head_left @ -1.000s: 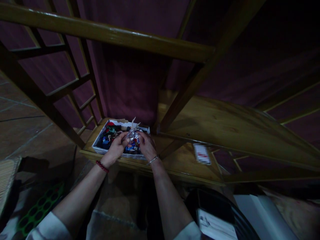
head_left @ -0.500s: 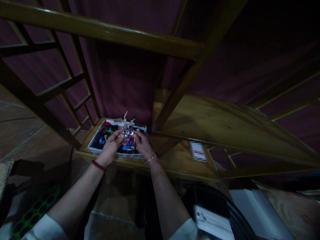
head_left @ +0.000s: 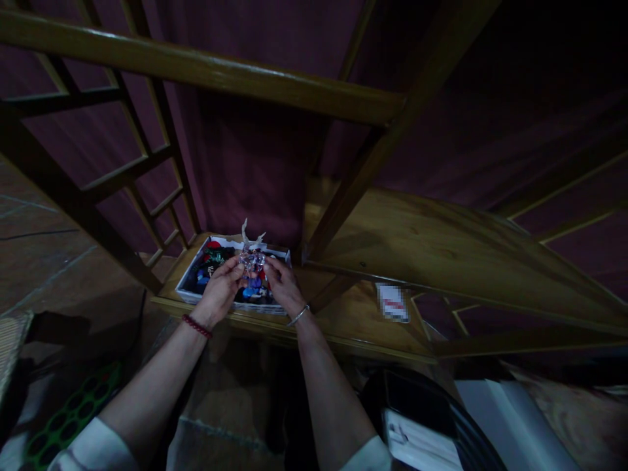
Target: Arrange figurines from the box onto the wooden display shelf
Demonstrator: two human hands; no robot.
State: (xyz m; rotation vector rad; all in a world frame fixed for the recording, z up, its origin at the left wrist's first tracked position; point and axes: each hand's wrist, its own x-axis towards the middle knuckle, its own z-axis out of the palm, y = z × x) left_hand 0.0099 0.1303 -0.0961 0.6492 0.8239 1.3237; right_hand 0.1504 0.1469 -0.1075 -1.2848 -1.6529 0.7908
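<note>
My left hand [head_left: 222, 286] and my right hand [head_left: 284, 282] are closed on the two sides of a small clear, shiny ornament [head_left: 252, 261]. Pale antler-like prongs rise from its top; its exact kind is hard to make out in the dim light. Both hands are over a shallow white box [head_left: 185, 295], which stands on a wooden bench [head_left: 343, 322]. Inside lie small mixed items in red, green, blue and purple, partly hidden by my hands. The fingertips pinch the ornament, and parts of it are covered by them.
A wooden rail [head_left: 220, 70] crosses above the box, with a lattice side [head_left: 128, 171] at the left. On the bench to the right lies a blurred white card [head_left: 392, 302]. A white sheet [head_left: 419, 439] rests on something dark, low at the right. Green holed material [head_left: 73, 412] lies lower left.
The view has shifted slightly, so the bench and box appear a little lower and further right. Both hands keep hold of the ornament, which has turned slightly at most.
</note>
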